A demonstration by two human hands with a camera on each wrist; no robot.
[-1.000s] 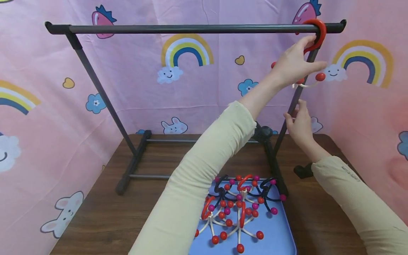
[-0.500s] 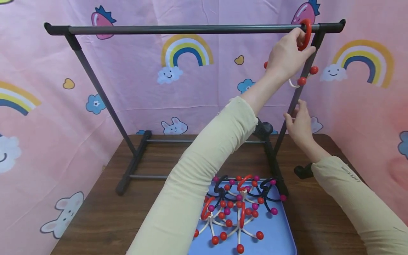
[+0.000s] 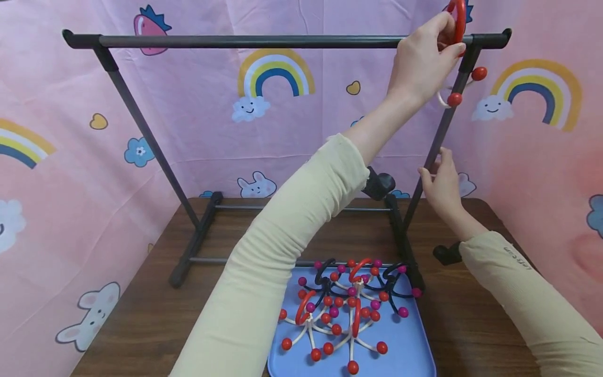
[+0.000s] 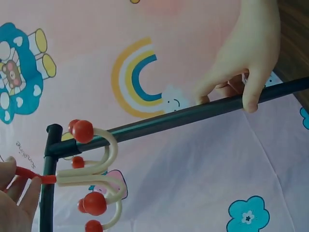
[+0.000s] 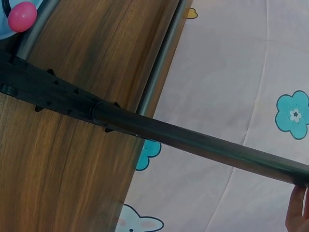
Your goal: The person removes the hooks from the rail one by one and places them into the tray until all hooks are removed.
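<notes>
My left hand [image 3: 421, 60] pinches the red hook of a multi-prong hanger [image 4: 87, 174] at the right end of the rack's black top bar [image 3: 259, 42]. The hook [image 3: 459, 21] rises above the bar, its top at the head view's edge. Cream prongs tipped with red balls [image 3: 454, 99] hang below, partly hidden by the hand. Lower down, my right hand [image 3: 444, 183] grips the rack's right post [image 4: 183, 116], thumb on one side and fingers on the other. In the right wrist view only fingertips [image 5: 295, 212] show against the post.
A blue tray [image 3: 410, 345] on the wooden table [image 3: 127, 314] bears several similar hangers [image 3: 353, 324], some with red hooks, some black. The rack's feet [image 3: 193, 251] stand behind it. A printed pink cloth [image 3: 198, 104] encloses the back and sides.
The hanger's hook was over the bar near its right end, shifted left along it, and is now lifted above the bar with my left hand. My right hand stays on the post.
</notes>
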